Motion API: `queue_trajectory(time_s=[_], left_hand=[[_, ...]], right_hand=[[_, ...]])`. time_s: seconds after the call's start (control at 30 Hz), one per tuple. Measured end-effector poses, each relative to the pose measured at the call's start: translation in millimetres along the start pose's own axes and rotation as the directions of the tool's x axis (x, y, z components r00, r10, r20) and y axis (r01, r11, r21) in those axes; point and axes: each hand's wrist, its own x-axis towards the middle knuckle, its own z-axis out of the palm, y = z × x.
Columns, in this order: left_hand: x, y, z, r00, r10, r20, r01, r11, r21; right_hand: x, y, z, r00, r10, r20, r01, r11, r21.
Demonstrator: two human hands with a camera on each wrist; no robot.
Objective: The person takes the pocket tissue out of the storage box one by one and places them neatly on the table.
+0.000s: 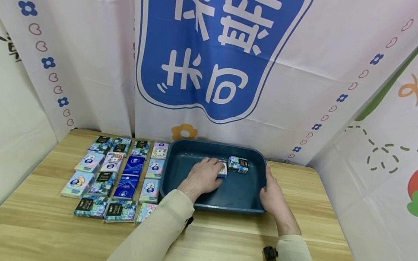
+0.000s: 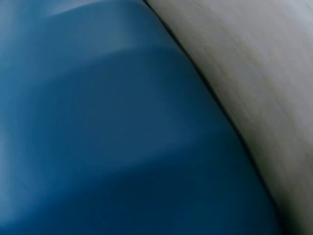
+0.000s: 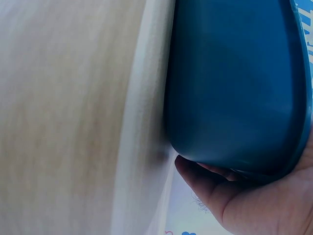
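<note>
A dark blue plastic tub [image 1: 180, 201] stands on the table's far side. My left hand [image 1: 203, 177] reaches down into it, with bent fingers over a small tissue pack [image 1: 223, 170]; most of this pack is hidden beneath the fingers. Just right of them, a blue-green patterned tissue pack [image 1: 238, 164] with a black label lies in the tub. At the tub's right end, my right hand [image 1: 274, 196] holds the wall from outside. The right wrist view shows that hand [image 3: 264, 203] against the tub's end, a digit near its lower corner. In the left wrist view only the tub's wall [image 2: 112, 112] and table appear.
Left of the tub, several tissue packs [image 1: 126, 186] lie in rows on the wooden table [image 1: 218, 249], some pastel, some dark blue, some blue-green. A printed curtain [image 1: 292, 88] hangs right behind the tub, and more printed cloth stands at both sides.
</note>
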Motion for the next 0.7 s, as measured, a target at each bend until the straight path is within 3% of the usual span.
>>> queue_trajectory(time_s=[0.13, 0.43, 0.7], left_hand=[[-0.3, 0.5, -0.4, 1.0, -0.01, -0.015, 0.01, 1.0, -0.011], [0.4, 2.8, -0.5, 0.997, -0.066, 0.034, 0.07, 0.989, -0.134], [-4.7, 5.1, -8.2, 0.996, -0.055, 0.076, 0.062, 0.994, -0.093]], right_hand=[[0.2, -0.4, 0.0, 1.0, -0.002, -0.002, 0.002, 1.0, -0.004], [0.0, -0.8, -0.4, 1.0, -0.005, -0.002, 0.005, 1.0, 0.001], [0.1, -0.1, -1.4, 1.0, -0.019, -0.003, 0.019, 1.0, 0.01]])
